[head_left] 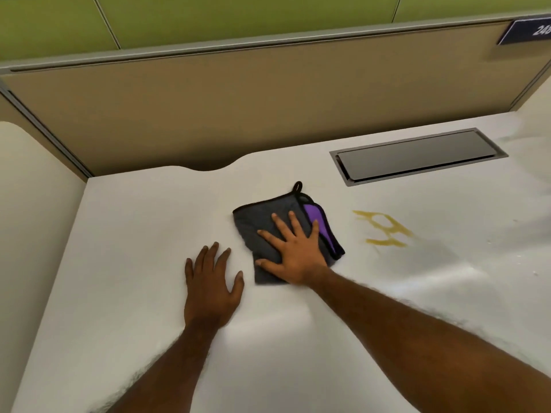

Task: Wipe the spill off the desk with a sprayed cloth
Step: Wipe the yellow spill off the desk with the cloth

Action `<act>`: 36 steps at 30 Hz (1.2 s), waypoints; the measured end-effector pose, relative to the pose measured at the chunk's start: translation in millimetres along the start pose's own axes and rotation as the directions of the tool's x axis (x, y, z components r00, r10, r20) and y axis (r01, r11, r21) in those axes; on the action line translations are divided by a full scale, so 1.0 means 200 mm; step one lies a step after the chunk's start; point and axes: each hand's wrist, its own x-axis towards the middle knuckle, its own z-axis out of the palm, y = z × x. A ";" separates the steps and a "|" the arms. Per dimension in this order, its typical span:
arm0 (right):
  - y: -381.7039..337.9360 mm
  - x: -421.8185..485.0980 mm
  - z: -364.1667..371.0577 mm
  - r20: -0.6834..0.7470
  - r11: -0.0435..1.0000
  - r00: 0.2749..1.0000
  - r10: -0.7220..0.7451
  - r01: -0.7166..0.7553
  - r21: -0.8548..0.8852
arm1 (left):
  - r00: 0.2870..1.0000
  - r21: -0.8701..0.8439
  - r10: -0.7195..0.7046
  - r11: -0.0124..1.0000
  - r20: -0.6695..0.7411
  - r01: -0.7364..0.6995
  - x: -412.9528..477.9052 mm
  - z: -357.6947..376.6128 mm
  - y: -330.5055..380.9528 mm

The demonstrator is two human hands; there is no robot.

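Observation:
A folded dark grey cloth (256, 225) with a purple inner face and a small black hanging loop lies flat on the white desk (134, 234). My right hand (293, 251) presses down on the cloth's near right part, palm flat and fingers spread. A yellowish spill (383, 229) of thin streaks sits on the desk to the right of the cloth, apart from it. My left hand (211, 289) rests flat on the bare desk just left of the cloth, fingers apart, holding nothing. No spray bottle is in view.
A grey metal cable hatch (417, 156) is set into the desk behind the spill. A tan partition panel (238, 108) runs along the desk's back edge, with a notch (208, 168) cut in the desk there. A blue sign (527, 31) hangs top right.

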 end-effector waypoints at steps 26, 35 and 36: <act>0.07 -0.23 0.03 -0.036 0.990 0.989 0.141 -0.139 0.036 | 1.000 -0.007 0.009 1.000 -0.021 -0.009 0.00 0.02 -0.01; 0.48 -0.27 -0.02 -0.099 0.915 0.912 0.399 -0.389 0.103 | 1.000 0.000 0.017 1.000 -0.020 -0.017 0.00 0.03 -0.01; 0.46 -0.27 -0.02 -0.075 0.895 0.893 0.443 -0.437 0.086 | 1.000 -0.003 0.014 1.000 -0.013 -0.014 0.00 0.03 -0.01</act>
